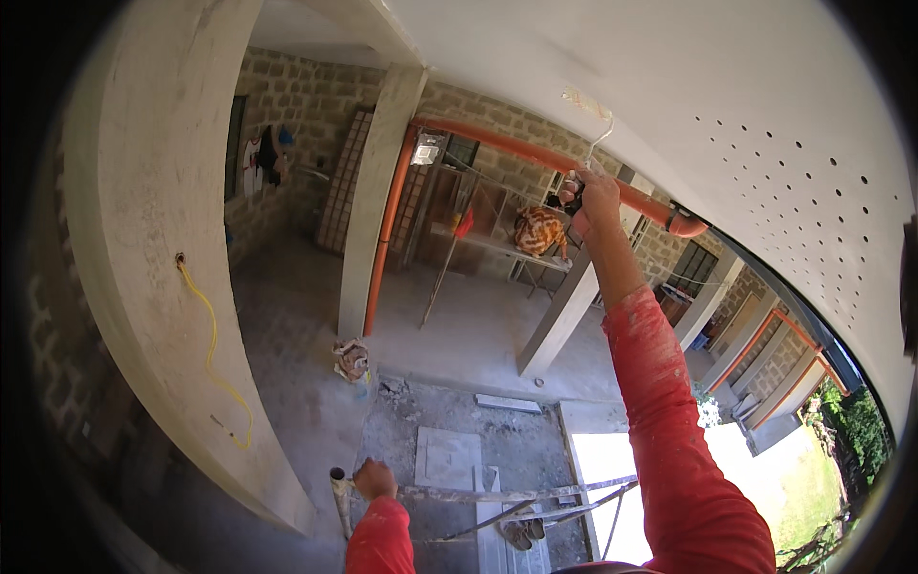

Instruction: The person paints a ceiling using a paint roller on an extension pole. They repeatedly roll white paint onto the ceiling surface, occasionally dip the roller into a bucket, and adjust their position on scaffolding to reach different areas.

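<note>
Right grip point(590, 199) curls high, arm point(660, 392) extended; left grip point(374, 478) curls low.

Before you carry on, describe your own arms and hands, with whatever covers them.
The right sleeve is red, creased, marked with pale flecks and smears, and ends partway along the forearm. The left sleeve is red too. The right hand and left hand wear no gloves.

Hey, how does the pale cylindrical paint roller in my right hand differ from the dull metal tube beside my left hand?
The paint roller is raised up at the smooth white ceiling; the metal tube stands low beside your left hand. Your right hand grips the roller's handle; whether your left touches the tube is unclear. The roller has a thin bent wire frame, whereas the tube is straight and open-topped. Both have cylindrical parts.
</note>
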`<state>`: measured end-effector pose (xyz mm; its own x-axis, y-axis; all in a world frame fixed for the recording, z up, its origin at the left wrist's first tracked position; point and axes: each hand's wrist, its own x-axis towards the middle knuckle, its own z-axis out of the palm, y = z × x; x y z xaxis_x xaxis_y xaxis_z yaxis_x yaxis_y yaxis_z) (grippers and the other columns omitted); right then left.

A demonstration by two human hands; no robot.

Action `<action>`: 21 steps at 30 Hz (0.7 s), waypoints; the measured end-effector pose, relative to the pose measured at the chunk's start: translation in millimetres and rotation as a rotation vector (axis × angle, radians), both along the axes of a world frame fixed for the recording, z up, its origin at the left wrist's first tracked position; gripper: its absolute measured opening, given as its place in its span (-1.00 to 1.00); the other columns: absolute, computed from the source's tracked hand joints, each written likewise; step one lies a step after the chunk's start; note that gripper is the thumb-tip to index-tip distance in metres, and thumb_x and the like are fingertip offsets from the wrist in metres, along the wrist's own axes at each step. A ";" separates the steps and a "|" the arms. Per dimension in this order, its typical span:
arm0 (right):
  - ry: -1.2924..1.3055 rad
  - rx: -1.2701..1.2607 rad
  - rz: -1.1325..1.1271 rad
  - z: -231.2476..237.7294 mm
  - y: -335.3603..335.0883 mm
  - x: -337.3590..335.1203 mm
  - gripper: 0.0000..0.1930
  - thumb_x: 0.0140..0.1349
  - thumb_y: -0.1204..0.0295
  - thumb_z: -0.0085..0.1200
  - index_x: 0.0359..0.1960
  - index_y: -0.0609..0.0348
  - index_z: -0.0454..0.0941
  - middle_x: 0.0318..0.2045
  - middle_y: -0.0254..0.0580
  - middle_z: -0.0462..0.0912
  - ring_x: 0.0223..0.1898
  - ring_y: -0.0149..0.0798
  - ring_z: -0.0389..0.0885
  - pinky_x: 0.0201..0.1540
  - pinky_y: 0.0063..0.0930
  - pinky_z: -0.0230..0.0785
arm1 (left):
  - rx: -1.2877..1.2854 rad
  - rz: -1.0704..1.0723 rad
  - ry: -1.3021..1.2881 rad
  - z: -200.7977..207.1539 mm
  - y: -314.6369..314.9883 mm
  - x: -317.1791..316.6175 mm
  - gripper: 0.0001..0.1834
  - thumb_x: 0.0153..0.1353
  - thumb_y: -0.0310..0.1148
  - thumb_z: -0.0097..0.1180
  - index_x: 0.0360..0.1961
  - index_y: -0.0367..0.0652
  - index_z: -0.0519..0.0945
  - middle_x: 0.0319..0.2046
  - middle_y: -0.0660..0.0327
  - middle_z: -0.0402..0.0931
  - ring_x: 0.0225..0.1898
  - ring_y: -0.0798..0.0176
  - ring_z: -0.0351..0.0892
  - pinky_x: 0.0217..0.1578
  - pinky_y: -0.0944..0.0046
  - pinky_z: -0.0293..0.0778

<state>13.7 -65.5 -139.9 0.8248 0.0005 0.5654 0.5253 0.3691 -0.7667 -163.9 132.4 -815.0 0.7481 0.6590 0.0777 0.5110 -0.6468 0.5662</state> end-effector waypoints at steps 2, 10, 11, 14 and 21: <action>0.042 0.049 0.055 14.9 23.6 21.6 -0.95 0.52 0.48 -0.02 -0.17 0.13 0.39 -0.41 -0.26 0.40 -0.49 -0.38 0.37 -0.52 -0.50 0.26 | 0.048 0.041 -0.058 -17.6 10.0 -0.4 -0.80 0.24 -0.27 0.15 -0.40 -0.16 0.70 -0.42 0.03 0.72 -0.32 -0.11 0.72 -0.11 -0.05 0.52; 0.093 0.225 0.173 71.8 39.3 101.3 -0.93 0.51 0.54 -0.11 -0.21 0.15 0.30 -0.40 -0.24 0.33 -0.47 -0.32 0.31 -0.50 -0.41 0.25 | 0.075 0.046 -0.055 -19.6 -6.4 9.9 -0.82 0.21 -0.28 0.17 -0.42 -0.13 0.69 -0.44 0.06 0.71 -0.35 -0.07 0.71 -0.09 0.00 0.51; 0.111 0.243 0.188 78.5 33.7 106.3 -0.93 0.51 0.55 -0.12 -0.21 0.16 0.30 -0.40 -0.24 0.32 -0.47 -0.32 0.30 -0.50 -0.42 0.25 | 0.069 0.036 -0.049 -19.7 -9.1 13.2 -0.83 0.21 -0.28 0.17 -0.42 -0.12 0.69 -0.43 0.07 0.71 -0.34 -0.06 0.71 -0.09 0.00 0.51; 0.126 0.317 0.097 84.2 51.3 88.1 -0.94 0.51 0.56 -0.14 -0.20 0.18 0.31 -0.39 -0.24 0.32 -0.47 -0.31 0.30 -0.50 -0.42 0.24 | 0.052 0.038 -0.032 -12.4 -5.6 9.0 -0.83 0.21 -0.27 0.18 -0.40 -0.12 0.68 -0.41 0.06 0.72 -0.31 -0.05 0.71 -0.08 0.00 0.51; -0.074 0.223 0.129 47.3 92.0 -72.1 -0.89 0.53 0.56 -0.17 -0.24 0.19 0.26 -0.46 -0.28 0.29 -0.49 -0.42 0.23 -0.52 -0.53 0.15 | 0.047 0.029 -0.056 -14.8 3.3 1.5 -0.79 0.25 -0.27 0.12 -0.38 -0.14 0.69 -0.40 0.04 0.73 -0.31 -0.10 0.73 -0.09 -0.03 0.52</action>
